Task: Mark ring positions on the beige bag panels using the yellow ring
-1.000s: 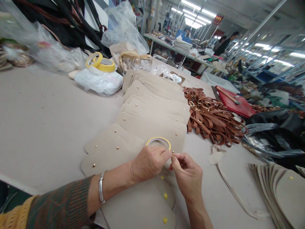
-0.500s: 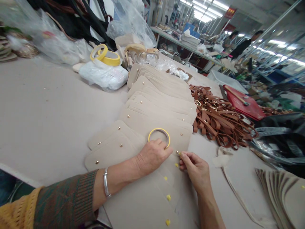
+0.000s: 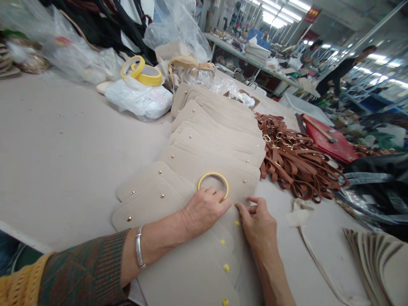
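My left hand (image 3: 207, 210) has its fingers closed round the lower edge of a yellow tape roll (image 3: 213, 175), which stands over the beige pieces. Under both hands spread the overlapping beige pieces (image 3: 210, 157) with small metal studs near their corners. My right hand (image 3: 259, 221) rests at their right edge, thumb pressing down where a stud was visible, index finger stretched apart from the thumb; nothing shows between them. Bits of yellow tape (image 3: 226, 268) stick to the nearer pieces, in a line below my right hand.
Brown straps (image 3: 290, 157) with metal rings are heaped at the right, near a red item (image 3: 331, 140). More tape rolls (image 3: 148, 75) sit on a white plastic packet (image 3: 138, 100). Beige pieces (image 3: 379, 263) fan out at the lower right. People stand far back.
The thumb and fingertips of my right hand were pinched on a bit of yellow tape; now they are apart, pressed down by the edge. My left hand has hardly moved.
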`<control>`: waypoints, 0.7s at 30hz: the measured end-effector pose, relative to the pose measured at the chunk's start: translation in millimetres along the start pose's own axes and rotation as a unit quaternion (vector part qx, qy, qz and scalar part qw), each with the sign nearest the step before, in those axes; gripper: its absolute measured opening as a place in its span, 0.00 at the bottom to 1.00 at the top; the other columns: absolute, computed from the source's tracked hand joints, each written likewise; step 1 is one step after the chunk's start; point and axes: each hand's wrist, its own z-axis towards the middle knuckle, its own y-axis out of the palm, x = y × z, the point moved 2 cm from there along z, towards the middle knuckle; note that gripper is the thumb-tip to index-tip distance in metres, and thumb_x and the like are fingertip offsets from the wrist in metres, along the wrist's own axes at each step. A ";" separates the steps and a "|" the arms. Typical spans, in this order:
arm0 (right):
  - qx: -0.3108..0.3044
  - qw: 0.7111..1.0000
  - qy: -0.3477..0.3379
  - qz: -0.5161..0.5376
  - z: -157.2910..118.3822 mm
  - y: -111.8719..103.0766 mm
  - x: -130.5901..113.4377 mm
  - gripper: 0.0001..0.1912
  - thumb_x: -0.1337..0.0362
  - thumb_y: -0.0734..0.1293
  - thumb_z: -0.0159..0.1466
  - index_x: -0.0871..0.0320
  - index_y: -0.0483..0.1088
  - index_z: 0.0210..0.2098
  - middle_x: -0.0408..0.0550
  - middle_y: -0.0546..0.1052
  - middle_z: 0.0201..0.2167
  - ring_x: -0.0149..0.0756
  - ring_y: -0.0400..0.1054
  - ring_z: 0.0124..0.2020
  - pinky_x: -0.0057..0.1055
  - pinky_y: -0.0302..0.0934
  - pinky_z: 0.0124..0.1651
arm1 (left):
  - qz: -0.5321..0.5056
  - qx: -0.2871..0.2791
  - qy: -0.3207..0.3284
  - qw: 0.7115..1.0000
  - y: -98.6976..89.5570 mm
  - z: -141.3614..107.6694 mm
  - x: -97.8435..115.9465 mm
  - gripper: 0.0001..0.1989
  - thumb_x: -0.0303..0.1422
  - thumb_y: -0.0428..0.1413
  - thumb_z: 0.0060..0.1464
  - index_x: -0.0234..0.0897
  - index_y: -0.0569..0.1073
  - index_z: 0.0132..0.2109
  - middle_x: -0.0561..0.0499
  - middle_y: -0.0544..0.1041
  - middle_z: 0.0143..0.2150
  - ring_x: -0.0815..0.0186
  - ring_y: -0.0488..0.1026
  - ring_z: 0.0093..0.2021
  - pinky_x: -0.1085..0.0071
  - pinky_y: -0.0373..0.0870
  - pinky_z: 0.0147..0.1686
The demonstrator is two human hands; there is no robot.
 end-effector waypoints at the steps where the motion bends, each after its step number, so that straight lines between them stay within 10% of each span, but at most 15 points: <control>1: 0.003 1.000 0.006 0.007 -2.4 -1.4 3.1 0.18 0.51 0.66 0.58 0.59 0.70 0.39 0.44 0.77 0.23 0.36 0.71 0.22 0.29 0.62 0.29 | 0.001 -0.002 0.000 1.000 -0.1 -0.2 0.0 0.03 0.28 0.50 0.62 0.36 0.67 0.38 0.48 0.70 0.36 0.60 0.66 0.35 0.65 0.65 0.33; 15: 0.016 0.995 -0.078 -0.062 -7.2 9.2 -8.0 0.14 0.56 0.60 0.64 0.56 0.72 0.31 0.46 0.78 0.25 0.35 0.71 0.26 0.27 0.59 0.33 | -0.021 0.017 0.021 0.999 1.7 -3.7 -1.9 0.04 0.23 0.50 0.57 0.36 0.67 0.38 0.48 0.70 0.36 0.60 0.64 0.37 0.62 0.61 0.39; 21: 0.045 0.988 -0.117 -0.086 0.7 26.6 4.0 0.12 0.64 0.60 0.60 0.54 0.73 0.25 0.41 0.75 0.19 0.31 0.70 0.20 0.23 0.58 0.26 | 0.010 0.191 0.113 0.975 34.4 -5.1 -5.0 0.05 0.25 0.54 0.55 0.38 0.64 0.35 0.54 0.70 0.29 0.66 0.64 0.28 0.69 0.56 0.30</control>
